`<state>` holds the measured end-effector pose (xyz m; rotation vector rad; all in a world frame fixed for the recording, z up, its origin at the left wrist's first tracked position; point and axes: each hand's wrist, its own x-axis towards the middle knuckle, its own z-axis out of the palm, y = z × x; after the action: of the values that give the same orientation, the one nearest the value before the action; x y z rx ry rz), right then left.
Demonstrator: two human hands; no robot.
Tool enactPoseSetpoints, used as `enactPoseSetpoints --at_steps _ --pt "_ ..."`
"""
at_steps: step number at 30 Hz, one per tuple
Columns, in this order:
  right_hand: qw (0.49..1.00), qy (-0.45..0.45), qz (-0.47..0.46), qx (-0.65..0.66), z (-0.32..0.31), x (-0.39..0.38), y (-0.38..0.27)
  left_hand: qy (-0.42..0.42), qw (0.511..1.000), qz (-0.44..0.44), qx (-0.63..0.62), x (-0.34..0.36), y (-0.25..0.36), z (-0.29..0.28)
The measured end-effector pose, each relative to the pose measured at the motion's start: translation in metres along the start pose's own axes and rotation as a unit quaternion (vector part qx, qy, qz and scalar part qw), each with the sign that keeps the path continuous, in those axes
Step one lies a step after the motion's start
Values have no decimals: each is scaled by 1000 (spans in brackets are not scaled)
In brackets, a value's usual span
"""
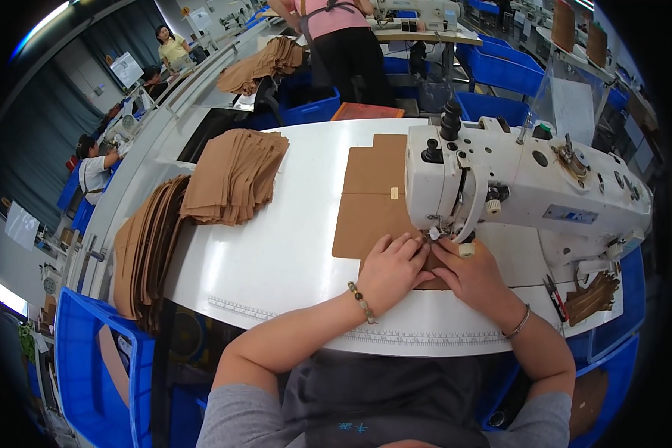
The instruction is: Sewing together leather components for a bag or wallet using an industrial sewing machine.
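Sewing machine (526, 183) taken as landmark; white table (291, 246) under it. A tan flat piece (369, 209) lies on the table, running from behind the machine's head down to the needle, its near edge under both hands. Left hand (390, 270) rests flat on that edge just left of the needle, fingers together, pressing, not gripping. Right hand (474, 278) sits just right of the needle under the head, fingers curled narrow on the piece; the needle is hidden, so whether it is down I cannot tell. Step appears to be stitching the near edge. Next move likely calls for a steady, even feed with fingertips clear of the needle. Stacks of tan pieces (231, 175) lie well left of the machine.
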<state>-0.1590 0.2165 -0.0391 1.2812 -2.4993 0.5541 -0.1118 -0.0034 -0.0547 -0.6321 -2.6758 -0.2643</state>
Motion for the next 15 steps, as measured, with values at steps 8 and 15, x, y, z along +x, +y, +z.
enactPoseSetpoints --at_steps 8,15 --pt "1000 -1 -4 -9 -7 6 -6 5 1000 3 5 0 0 -1" --pt "979 119 -58 -152 -60 -43 13 22 1000 2 1 -1 0 3"
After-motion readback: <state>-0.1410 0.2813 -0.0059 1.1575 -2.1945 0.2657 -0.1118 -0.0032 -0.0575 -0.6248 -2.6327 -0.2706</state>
